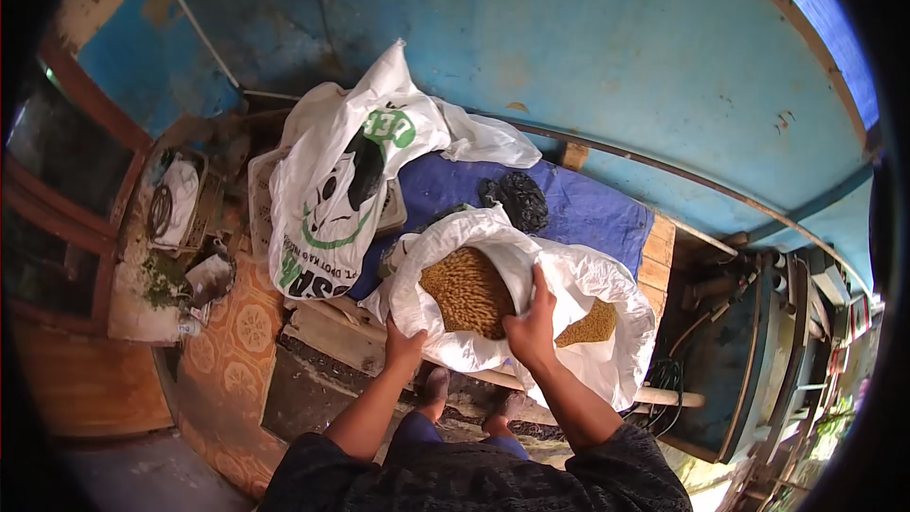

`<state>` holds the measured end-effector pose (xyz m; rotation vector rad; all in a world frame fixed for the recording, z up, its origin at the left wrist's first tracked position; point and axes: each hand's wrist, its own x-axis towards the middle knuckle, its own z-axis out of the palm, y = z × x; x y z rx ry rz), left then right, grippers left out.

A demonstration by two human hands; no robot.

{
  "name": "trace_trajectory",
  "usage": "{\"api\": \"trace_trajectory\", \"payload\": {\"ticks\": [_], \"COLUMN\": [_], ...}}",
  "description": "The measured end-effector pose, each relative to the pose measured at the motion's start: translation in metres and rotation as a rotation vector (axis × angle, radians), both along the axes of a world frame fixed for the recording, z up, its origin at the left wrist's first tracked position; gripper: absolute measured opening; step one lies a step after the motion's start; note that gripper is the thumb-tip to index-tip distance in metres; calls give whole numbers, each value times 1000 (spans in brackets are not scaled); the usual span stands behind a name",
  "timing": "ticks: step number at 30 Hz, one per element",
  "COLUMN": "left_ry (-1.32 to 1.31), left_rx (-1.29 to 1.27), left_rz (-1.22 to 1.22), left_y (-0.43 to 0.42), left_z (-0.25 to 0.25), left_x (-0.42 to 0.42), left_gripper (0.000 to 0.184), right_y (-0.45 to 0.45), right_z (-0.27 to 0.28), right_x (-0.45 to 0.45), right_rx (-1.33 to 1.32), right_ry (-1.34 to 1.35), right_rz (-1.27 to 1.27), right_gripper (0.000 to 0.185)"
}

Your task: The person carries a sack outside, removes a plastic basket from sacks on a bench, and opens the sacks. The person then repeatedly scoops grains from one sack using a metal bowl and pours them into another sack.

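Note:
A white woven sack [453,351] stands with its mouth spread wide, its rim rolled outward. Brown feed pellets [464,294] fill it to some way below the rim. My left hand [406,343] is closed on the near left part of the rim. On the right side, my right hand [533,324] grips the rim, thumb toward the pellets. Touching it on the right is a second open white sack [633,322], with finer yellowish-brown feed [588,324] inside.
A blue sheet [597,209] covers the wooden bench, where a black plastic bag [517,201] lies behind the sacks. A printed white sack [332,190] drapes over a crate at left. The blue wall [569,47] closes off the back. Pipes and a cabinet [730,351] stand right.

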<state>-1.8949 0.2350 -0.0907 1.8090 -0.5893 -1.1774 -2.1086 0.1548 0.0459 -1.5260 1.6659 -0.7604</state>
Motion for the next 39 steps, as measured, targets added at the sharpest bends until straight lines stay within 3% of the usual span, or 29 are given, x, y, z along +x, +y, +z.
{"api": "trace_trajectory", "payload": {"ticks": [4,11,16,19,22,23,25,27,28,29,32,33,35,36,37,39], "left_ry": [4,-20,47,84,95,67,65,-314,-479,-472,-845,-842,-592,-595,-513,-433], "left_rx": [-52,-86,-82,-101,-101,-90,-108,-54,-121,-125,-271,-280,-359,-369,-331,-290], "left_rz": [-17,-12,16,41,35,29,-5,-25,-98,-128,-266,-283,-609,-620,-705,-800], "left_y": [-7,-6,-8,-11,-6,-2,4,9,14,16,27,31,33,29,24,17], "left_z": [44,27,29,42,25,20,18,35,37,52,97,95,88,84,78,61], "left_x": [5,6,1,-5,-8,-9,-15,-26,-29,-40,-79,-89,-110,-122,-136,-159], "left_gripper": [80,81,80,80,83,87,90,95,98,98,100,100,98,98,100,102], "right_y": [-19,-24,-19,-14,17,21,27,48,67,83,121,137,157,174,175,192], "right_z": [-41,-67,-81,-75,-47,-27,11,-3,-25,-43,-45,-62,-60,-98,-83,-122], "right_x": [31,16,-4,-12,-23,-23,-60,-108,-138,-166,-220,-238,-240,-259,-247,-254], "right_rx": [-288,-605,-894,-1023,-655,-518,-298,-190,-264,-334,-247,-213,-61,-71,3,65], "right_ry": [338,563,451,304,89,-209,-472,-955,-884,-811,-868,-865,-895,-791,-821,-961], "right_rz": [180,473,475,451,45,-133,-231,-403,-441,-476,-592,-636,-749,-708,-758,-767], "right_gripper": [93,81,71,81,102,95,85,62,61,60,65,69,79,74,75,63]}}
